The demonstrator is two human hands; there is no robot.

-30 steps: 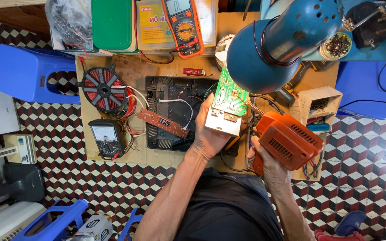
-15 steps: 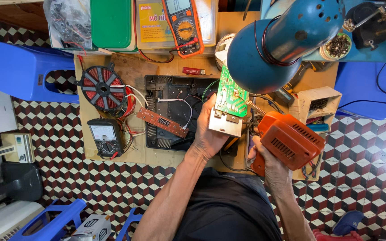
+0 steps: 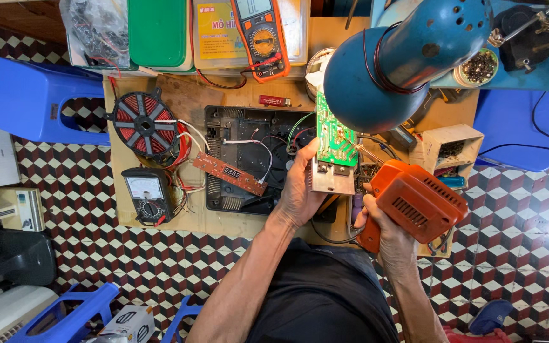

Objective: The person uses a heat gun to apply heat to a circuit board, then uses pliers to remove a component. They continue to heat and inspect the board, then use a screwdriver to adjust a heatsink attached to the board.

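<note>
Overhead, a person sits at a low wooden worktable [image 3: 179, 95] set on a checkered tile floor, seen from a camera on their own head. Their left hand [image 3: 300, 187] grasps a green circuit board [image 3: 333, 136] with a silver heat sink [image 3: 333, 179] along its lower edge, fingers wrapped around the left side and the thumb pressed against the metal. The board is lifted off the table and tilted up towards a big blue desk lamp [image 3: 408, 60], likely so the light falls on the face being worked. Thin wires run from the board down to an open black appliance casing [image 3: 243, 159] lying flat just beside it, which may be why the board is kept close to it.

Their right hand [image 3: 386, 225] is clenched around the grip of an orange soldering gun [image 3: 417, 200]. The gun's tip points up and left towards the board, and it appears to touch or nearly touch the lower right part; the exact contact is hard to tell.

To the left lie a red copper induction coil [image 3: 144, 122], a narrow brown display board [image 3: 229, 173] and an analogue multimeter [image 3: 147, 195]. An orange digital multimeter [image 3: 260, 38] rests at the top, within reach.
</note>
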